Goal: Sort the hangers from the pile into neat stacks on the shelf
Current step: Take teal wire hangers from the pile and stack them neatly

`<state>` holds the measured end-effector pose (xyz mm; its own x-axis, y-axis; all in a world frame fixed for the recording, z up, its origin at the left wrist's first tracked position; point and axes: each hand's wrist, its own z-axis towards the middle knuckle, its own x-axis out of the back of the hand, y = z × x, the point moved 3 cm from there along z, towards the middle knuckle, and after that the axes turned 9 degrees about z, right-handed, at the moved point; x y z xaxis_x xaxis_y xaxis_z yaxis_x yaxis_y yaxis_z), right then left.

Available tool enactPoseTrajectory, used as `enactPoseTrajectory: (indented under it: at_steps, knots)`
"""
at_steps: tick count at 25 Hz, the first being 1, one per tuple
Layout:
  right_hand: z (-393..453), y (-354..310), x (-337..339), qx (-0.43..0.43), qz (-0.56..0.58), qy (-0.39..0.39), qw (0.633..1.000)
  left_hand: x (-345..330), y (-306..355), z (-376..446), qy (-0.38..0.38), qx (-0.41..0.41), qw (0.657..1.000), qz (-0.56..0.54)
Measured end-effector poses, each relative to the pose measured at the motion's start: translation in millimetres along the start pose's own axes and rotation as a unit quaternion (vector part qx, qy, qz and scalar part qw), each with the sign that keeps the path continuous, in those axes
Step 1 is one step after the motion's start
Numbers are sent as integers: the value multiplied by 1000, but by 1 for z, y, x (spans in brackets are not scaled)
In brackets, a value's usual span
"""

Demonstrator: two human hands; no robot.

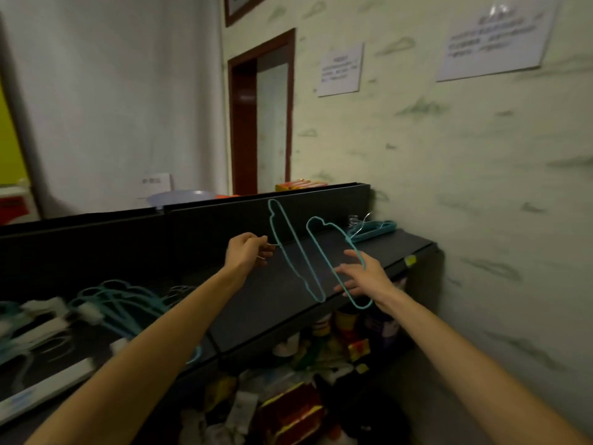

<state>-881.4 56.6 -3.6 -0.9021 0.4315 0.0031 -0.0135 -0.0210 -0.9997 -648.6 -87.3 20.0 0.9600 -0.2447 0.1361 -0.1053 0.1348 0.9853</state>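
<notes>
Head view: the left hand (245, 250) pinches the metal hooks of two teal wire hangers (290, 252) held above the black shelf (401, 248). The right hand (362, 277), fingers spread, touches one. Held only at the hooks, they may swing, tangle or slip short of the teal stack (373, 229).

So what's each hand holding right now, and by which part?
The left hand grips the metal hooks of two teal hangers. The right hand is open, its fingers against the nearer hanger's frame, not curled round it.
</notes>
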Motion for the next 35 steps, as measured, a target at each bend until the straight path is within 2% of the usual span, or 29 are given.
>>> enactPoseTrajectory:
  at_steps: [3,6,7,9,10,11,14,17,19,21,25,29,32,35]
  knots:
    - [31,-6,78,34,-40,42,998,-57,10,39,3,-15,999,41]
    - [61,-11,136,114,-165,20,980,-101,17,82,23,-15,999,45]
    - [72,-11,153,162,-248,31,954,-113,19,96,25,-12,999,40]
    - [98,-12,184,285,-433,77,852,-137,24,125,28,0,999,18]
    - [116,-11,197,336,-488,97,800,-151,26,141,28,2,1000,8]
    - [135,-11,209,371,-517,108,764,-164,31,156,29,-4,1000,6]
    - [201,-18,238,428,-559,102,703,-201,53,204,44,-38,998,11]
    - [278,-25,269,457,-587,67,665,-243,80,250,-6,-55,997,55]
    - [326,-28,288,452,-602,20,658,-274,93,272,-41,-96,984,144]
    - [369,-25,304,421,-610,-37,670,-309,91,291,-49,-131,951,277]
    - [445,-21,320,380,-603,-136,688,-377,46,313,-74,-100,865,486]
    - [513,-8,315,395,-582,-221,675,-423,20,327,-23,-66,784,617]
    - [554,6,307,393,-569,-279,666,-439,11,337,-19,14,762,647]
    - [576,23,299,352,-555,-326,679,-452,12,336,-5,36,733,679]
